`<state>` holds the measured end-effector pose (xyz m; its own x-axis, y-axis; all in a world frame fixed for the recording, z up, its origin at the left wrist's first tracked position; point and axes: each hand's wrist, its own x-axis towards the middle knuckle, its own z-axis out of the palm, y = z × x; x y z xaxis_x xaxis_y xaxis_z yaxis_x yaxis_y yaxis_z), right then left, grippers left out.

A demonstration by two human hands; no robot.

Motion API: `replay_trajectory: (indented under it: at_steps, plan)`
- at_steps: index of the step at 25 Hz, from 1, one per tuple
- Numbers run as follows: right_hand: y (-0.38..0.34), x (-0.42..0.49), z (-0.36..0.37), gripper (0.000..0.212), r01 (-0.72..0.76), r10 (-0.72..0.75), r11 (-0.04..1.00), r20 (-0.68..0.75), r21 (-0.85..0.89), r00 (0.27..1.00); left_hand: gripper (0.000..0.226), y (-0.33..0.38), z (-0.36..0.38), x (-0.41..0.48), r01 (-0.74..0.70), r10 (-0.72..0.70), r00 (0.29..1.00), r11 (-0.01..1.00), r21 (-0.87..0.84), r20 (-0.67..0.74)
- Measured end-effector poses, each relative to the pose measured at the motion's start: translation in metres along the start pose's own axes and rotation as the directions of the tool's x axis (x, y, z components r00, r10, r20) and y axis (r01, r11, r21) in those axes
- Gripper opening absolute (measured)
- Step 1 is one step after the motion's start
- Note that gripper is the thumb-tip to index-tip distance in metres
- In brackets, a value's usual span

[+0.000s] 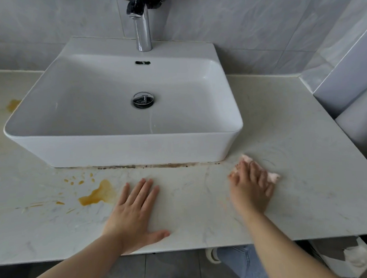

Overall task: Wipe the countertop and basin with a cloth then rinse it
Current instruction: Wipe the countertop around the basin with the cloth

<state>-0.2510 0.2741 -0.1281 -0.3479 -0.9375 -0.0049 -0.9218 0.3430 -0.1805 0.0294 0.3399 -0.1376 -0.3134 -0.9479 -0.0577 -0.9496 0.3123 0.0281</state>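
Observation:
A white rectangular basin (pixel 123 146) stands on a pale marble countertop (pixel 295 133), with a chrome tap (pixel 142 32) behind it and a chrome drain (pixel 143 100) in its floor. My right hand (pixel 252 188) presses flat on a pink cloth (pixel 272 176) on the counter, just off the basin's front right corner; most of the cloth is hidden under the hand. My left hand (pixel 135 211) lies flat on the counter in front of the basin, fingers spread, holding nothing. An orange-brown spill (pixel 98 194) with splashes sits just left of that hand.
A second orange stain (pixel 13 104) marks the counter left of the basin. Dark grime (pixel 158 165) lines the basin's front base. Grey tiled wall stands behind and to the right. The counter's front edge (pixel 184 248) runs below my wrists; a tissue box (pixel 354 257) sits lower right.

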Motion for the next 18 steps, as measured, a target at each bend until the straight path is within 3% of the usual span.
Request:
replay_trajectory:
  at_steps: [1,2,3,4,5,6,7,8,10,12,13,14,16,17,18]
  plan:
    - [-0.024,-0.014,0.007,0.050,0.046,-0.043,0.999,-0.078,0.029,0.996,0.102,0.000,0.000,0.000,-0.003,0.003,1.000,1.000,0.004,-0.004]
    - [-0.050,-0.033,0.014,0.048,0.199,-0.187,0.977,-0.142,0.072,0.972,0.101,0.000,0.000,0.000,-0.002,0.002,1.000,1.000,0.003,-0.008]
    - [-0.070,-0.052,0.019,0.047,0.405,-0.391,0.913,-0.173,0.052,0.904,0.100,0.001,0.000,0.000,0.001,-0.001,1.000,1.000,-0.001,-0.010]
    - [-0.078,-0.068,0.022,0.046,0.599,-0.593,0.801,-0.110,0.027,0.798,0.100,0.001,0.000,0.000,0.003,-0.003,1.000,1.000,-0.007,-0.012]
    - [-0.073,-0.072,0.022,0.046,0.707,-0.706,0.707,-0.030,0.007,0.707,0.099,0.001,0.000,0.000,0.006,-0.006,1.000,1.000,-0.013,-0.017]
    - [-0.057,-0.061,0.022,0.045,0.750,-0.751,0.661,-0.005,-0.022,0.661,0.099,0.001,0.000,0.000,0.006,-0.006,1.000,1.000,-0.016,-0.019]
    - [-0.035,-0.044,0.019,0.046,0.724,-0.726,0.687,-0.020,-0.060,0.687,0.100,0.001,0.000,0.000,0.004,-0.004,1.000,1.000,-0.015,-0.016]
    - [-0.011,-0.028,0.016,0.047,0.630,-0.635,0.771,-0.038,-0.093,0.771,0.100,0.001,0.001,-0.001,0.002,-0.002,1.000,1.000,-0.012,-0.014]
    - [0.037,-0.003,0.007,0.049,0.337,-0.344,0.936,-0.070,-0.099,0.936,0.100,0.001,0.002,-0.001,-0.001,0.001,1.000,1.000,-0.007,-0.025]
    - [0.040,-0.013,0.003,0.049,0.129,-0.134,0.990,-0.072,-0.062,0.988,0.100,0.001,0.001,-0.001,-0.009,0.009,0.999,1.000,0.001,-0.033]
    - [0.024,-0.032,0.004,0.049,0.151,-0.155,0.987,-0.117,-0.050,0.981,0.100,0.001,0.002,-0.001,-0.009,0.009,0.999,1.000,0.002,-0.040]
    - [0.001,-0.054,0.011,0.050,0.277,-0.278,0.960,-0.139,-0.027,0.950,0.099,0.002,0.001,-0.002,-0.009,0.009,0.999,1.000,0.002,-0.050]
    - [-0.034,-0.094,0.022,0.049,0.619,-0.619,0.785,-0.113,-0.041,0.777,0.100,0.003,0.000,-0.002,-0.012,0.012,0.999,1.000,0.003,-0.050]
    - [-0.041,-0.095,0.019,0.049,0.720,-0.722,0.692,-0.064,-0.050,0.689,0.100,0.004,0.000,-0.001,-0.012,0.012,0.999,1.000,0.006,-0.050]
    - [-0.035,-0.081,0.018,0.049,0.757,-0.761,0.649,-0.053,-0.077,0.647,0.100,0.004,-0.001,-0.001,-0.009,0.010,0.999,1.000,0.007,-0.048]
